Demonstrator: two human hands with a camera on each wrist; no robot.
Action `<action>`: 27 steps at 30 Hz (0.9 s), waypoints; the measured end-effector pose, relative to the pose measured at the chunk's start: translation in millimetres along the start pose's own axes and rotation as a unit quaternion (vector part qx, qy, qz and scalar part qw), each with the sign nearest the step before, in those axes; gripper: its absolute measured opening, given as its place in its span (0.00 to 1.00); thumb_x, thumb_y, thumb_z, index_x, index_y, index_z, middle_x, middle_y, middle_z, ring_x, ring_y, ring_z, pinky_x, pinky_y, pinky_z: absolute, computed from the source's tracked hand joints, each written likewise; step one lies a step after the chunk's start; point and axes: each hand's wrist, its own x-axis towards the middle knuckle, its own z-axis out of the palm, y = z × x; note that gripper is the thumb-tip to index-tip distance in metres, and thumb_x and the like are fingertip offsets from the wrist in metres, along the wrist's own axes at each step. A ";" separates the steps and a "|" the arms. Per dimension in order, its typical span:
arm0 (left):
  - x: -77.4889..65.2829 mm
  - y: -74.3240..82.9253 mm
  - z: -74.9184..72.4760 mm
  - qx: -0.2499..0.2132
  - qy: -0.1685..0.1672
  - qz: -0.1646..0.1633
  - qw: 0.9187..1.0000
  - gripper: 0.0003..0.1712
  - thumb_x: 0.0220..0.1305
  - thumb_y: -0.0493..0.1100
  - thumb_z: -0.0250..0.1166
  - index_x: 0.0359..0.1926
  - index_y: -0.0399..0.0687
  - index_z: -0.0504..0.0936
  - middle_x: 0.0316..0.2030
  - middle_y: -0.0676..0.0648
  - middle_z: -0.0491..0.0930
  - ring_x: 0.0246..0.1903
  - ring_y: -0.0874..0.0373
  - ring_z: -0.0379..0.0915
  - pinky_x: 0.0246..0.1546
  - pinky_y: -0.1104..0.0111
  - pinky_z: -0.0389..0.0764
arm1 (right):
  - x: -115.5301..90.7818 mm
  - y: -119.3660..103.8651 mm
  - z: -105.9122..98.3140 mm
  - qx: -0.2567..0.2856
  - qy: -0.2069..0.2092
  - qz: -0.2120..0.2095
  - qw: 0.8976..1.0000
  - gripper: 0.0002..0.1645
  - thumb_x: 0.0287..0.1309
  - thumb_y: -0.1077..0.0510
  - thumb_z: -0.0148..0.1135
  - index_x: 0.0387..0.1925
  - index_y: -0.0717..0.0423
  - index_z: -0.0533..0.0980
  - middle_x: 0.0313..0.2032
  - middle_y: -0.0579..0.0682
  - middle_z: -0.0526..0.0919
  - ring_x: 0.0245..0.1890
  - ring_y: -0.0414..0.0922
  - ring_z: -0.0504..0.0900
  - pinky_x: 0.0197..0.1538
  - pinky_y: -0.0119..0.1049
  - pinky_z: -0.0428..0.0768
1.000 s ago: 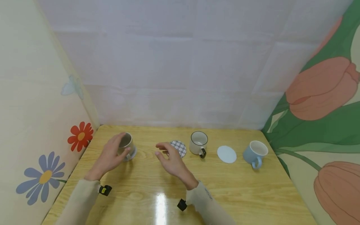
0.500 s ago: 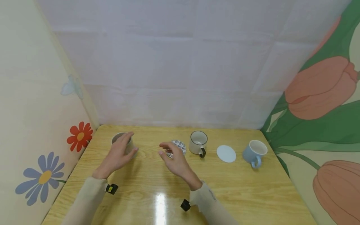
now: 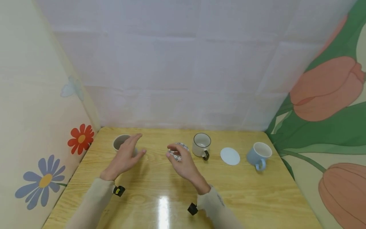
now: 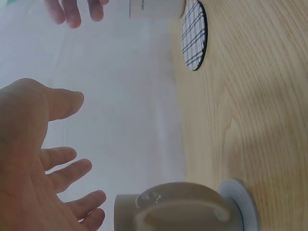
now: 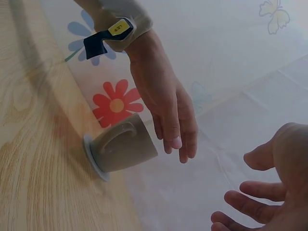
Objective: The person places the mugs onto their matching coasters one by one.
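A grey-beige mug [image 3: 119, 141] stands upright on a pale round coaster [image 5: 91, 151] at the table's far left. My left hand [image 3: 125, 160] hovers beside that mug with thumb and fingers spread, partly covering it in the head view. The right wrist view shows its fingertips past the mug's rim with nothing in them. Over the plaid coaster [image 3: 184, 148] hangs my right hand [image 3: 184, 163], fingers loosely bent and holding nothing; it hides part of the coaster. Just right of the coaster is a white mug [image 3: 201, 144] with a dark rim and black handle.
Further right, a plain white round coaster [image 3: 230, 156] lies on the wooden table [image 3: 160, 178]. A light blue mug [image 3: 254, 156] stands near the right edge. A white cloth [image 3: 183, 79] hangs behind the table, and flower-printed cloths flank both sides.
My left hand has come away from the grey-beige mug and shifted right, leaving the mug on its coaster. My right hand has drifted slightly right, over the plaid coaster.
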 end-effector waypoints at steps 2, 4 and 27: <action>0.8 0.7 2.6 0.000 -0.006 0.001 1.000 0.40 0.72 0.53 0.61 0.76 0.41 0.57 0.73 0.37 0.60 0.72 0.37 0.55 0.68 0.39 0.58 | -0.6 0.2 -1.3 0.001 0.003 0.001 1.000 0.21 0.70 0.55 0.60 0.61 0.56 0.74 0.57 0.56 0.80 0.59 0.57 0.77 0.61 0.46 0.78; 1.9 0.8 5.9 0.006 -0.007 0.002 1.000 0.40 0.72 0.52 0.61 0.76 0.41 0.57 0.73 0.37 0.60 0.72 0.37 0.55 0.68 0.38 0.57 | -1.1 0.0 -2.1 0.003 0.006 0.001 1.000 0.20 0.70 0.57 0.60 0.60 0.57 0.75 0.57 0.56 0.80 0.59 0.58 0.77 0.61 0.47 0.78; 24.2 9.1 48.6 0.003 -0.023 0.003 1.000 0.40 0.70 0.52 0.63 0.76 0.43 0.58 0.73 0.39 0.62 0.72 0.41 0.57 0.71 0.42 0.57 | -2.4 9.0 -16.4 -0.015 0.042 0.002 0.999 0.20 0.68 0.55 0.63 0.59 0.54 0.76 0.56 0.53 0.81 0.57 0.50 0.79 0.60 0.44 0.79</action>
